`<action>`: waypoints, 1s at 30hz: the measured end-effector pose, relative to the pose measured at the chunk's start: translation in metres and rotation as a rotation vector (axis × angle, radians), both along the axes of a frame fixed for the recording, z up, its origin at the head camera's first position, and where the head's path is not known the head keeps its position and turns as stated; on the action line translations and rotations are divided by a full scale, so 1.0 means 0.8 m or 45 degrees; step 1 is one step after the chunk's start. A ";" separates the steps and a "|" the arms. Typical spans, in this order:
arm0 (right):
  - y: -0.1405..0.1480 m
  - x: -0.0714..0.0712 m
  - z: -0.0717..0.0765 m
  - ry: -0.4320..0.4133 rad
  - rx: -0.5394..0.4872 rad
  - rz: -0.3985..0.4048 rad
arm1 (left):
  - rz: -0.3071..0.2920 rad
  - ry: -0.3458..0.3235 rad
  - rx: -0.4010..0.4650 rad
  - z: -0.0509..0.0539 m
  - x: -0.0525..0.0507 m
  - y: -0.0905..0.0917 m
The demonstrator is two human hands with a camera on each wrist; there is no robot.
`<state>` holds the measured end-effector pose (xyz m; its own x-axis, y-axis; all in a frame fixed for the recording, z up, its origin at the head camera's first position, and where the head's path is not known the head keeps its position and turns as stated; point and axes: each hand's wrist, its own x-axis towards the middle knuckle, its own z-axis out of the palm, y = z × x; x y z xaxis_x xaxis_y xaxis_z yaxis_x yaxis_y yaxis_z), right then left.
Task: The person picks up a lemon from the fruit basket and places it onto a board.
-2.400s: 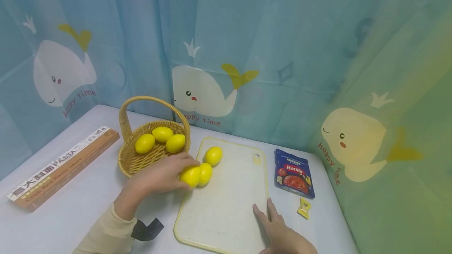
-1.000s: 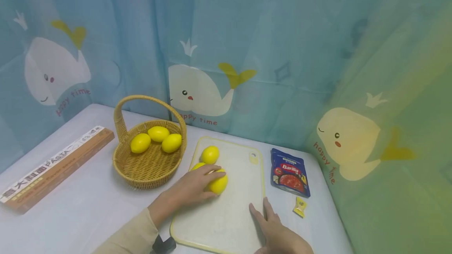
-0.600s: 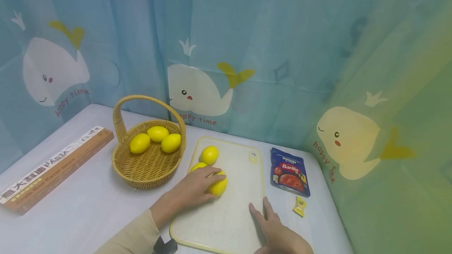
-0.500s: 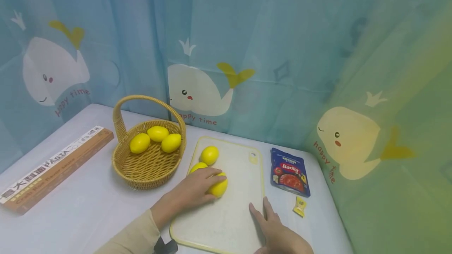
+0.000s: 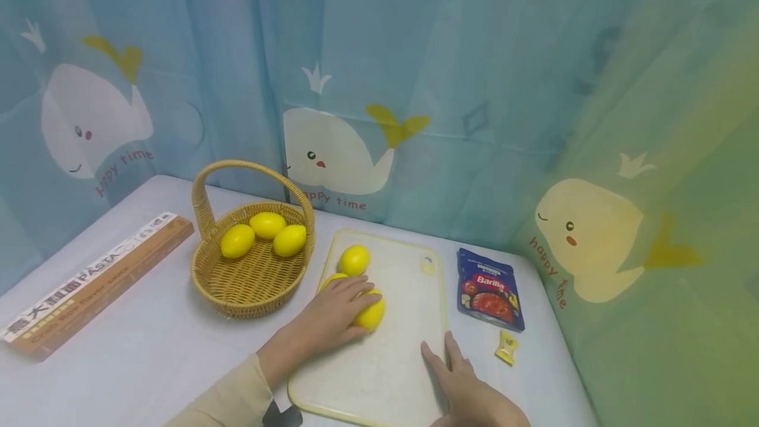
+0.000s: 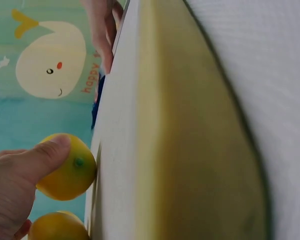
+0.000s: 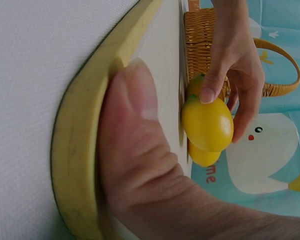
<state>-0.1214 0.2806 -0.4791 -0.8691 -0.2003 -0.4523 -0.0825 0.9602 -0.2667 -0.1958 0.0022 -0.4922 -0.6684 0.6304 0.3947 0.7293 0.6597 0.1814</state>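
My left hand [image 5: 326,313] grips a yellow lemon [image 5: 371,313] low over the left half of a pale cutting board [image 5: 391,374] with a yellow rim. In the left wrist view, the thumb presses the side of this lemon [image 6: 72,175], near its green stem end. Just behind it a second lemon [image 5: 335,280] is partly hidden by the hand. A third lemon [image 5: 354,260] lies farther back on the board. My right hand [image 5: 468,384] rests on the board's right edge with fingers extended; in the right wrist view its thumb [image 7: 135,100] lies at the rim.
Left of the board stands a wicker basket [image 5: 252,288] with a tall handle, holding three lemons [image 5: 268,225]. A pasta box [image 5: 101,285] lies at far left. A blue sauce pouch [image 5: 491,288] and a small yellow packet [image 5: 506,348] are on the right. A whale-print curtain [image 5: 474,84] hangs behind.
From the basket side, my left hand has moved right with the lemon, bringing it down onto the board. It has hardly moved over the last second. The right hand stays at the board's edge.
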 end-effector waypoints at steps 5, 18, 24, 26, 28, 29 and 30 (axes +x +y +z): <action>0.003 -0.001 -0.003 -0.001 0.010 0.013 | 0.018 0.028 -0.034 0.000 0.000 0.002; 0.000 -0.001 -0.001 -0.002 0.046 0.021 | 0.044 0.043 -0.076 0.006 0.001 -0.001; 0.001 -0.001 -0.001 0.018 0.035 0.035 | 0.052 0.051 -0.077 0.018 0.002 -0.007; 0.000 -0.001 -0.001 0.009 0.033 0.030 | 0.058 0.059 -0.081 0.023 0.002 -0.011; 0.000 -0.002 -0.001 0.002 0.031 0.024 | 0.061 0.062 -0.071 0.030 0.002 -0.014; -0.001 -0.002 -0.001 -0.003 0.031 0.018 | 0.062 0.063 -0.066 0.033 0.002 -0.015; -0.001 -0.002 0.000 -0.006 0.029 0.014 | 0.060 0.069 -0.056 0.036 0.002 -0.017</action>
<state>-0.1231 0.2798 -0.4795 -0.8646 -0.1997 -0.4611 -0.0921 0.9650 -0.2454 -0.1943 -0.0114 -0.4633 -0.6764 0.6163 0.4034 0.7051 0.7000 0.1129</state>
